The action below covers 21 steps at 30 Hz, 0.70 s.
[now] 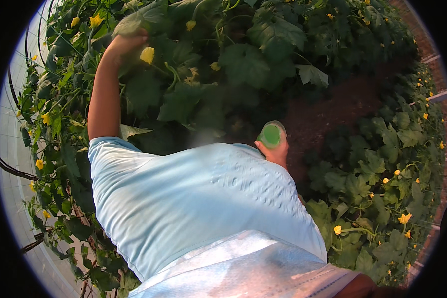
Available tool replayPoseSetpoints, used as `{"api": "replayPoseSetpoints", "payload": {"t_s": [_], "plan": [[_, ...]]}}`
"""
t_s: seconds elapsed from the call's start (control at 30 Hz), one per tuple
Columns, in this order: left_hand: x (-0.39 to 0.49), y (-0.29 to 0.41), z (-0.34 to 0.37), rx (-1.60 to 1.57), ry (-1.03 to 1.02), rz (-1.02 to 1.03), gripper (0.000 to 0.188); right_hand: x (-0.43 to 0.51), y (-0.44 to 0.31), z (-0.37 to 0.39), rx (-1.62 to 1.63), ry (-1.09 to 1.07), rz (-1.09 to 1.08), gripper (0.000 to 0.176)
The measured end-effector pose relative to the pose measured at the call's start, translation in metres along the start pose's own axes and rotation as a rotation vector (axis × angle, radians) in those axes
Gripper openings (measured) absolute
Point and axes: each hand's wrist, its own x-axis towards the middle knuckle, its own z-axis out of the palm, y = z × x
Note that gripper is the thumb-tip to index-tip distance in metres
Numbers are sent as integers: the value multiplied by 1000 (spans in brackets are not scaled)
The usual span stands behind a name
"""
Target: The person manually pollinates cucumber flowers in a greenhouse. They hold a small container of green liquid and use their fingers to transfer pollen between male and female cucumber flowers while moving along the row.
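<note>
At the upper left my left hand (128,44) is raised among the vines, its fingers curled at the base of a broad green leaf (139,20), which looks gripped; the fingertips are partly hidden. A yellow blossom (147,55) hangs just below these fingers. My right hand (277,152) is low in front of my chest, wrapped around a clear cup (281,128) whose round opening faces up. Something bright green (271,135) shows inside the cup. Several stems and a pale blossom (215,66) lie between the two hands.
Dense climbing vines with large leaves (244,65) stand before me. Netting and a pale translucent wall (13,138) are at the left. Brown soil (331,108) runs between the plant rows. Another leafy row (372,164) with yellow flowers (404,218) is on the right.
</note>
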Motion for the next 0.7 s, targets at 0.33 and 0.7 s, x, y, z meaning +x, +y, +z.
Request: {"api": "replayPoseSetpoints", "payload": {"t_s": [0.33,0.7], "plan": [[24,8,-45,957,-124,-81,51,5,2,1,3,-36,32,75],[27,17,-67,1446,-335,160,47,5,-2,3,18,-68,33,75]]}}
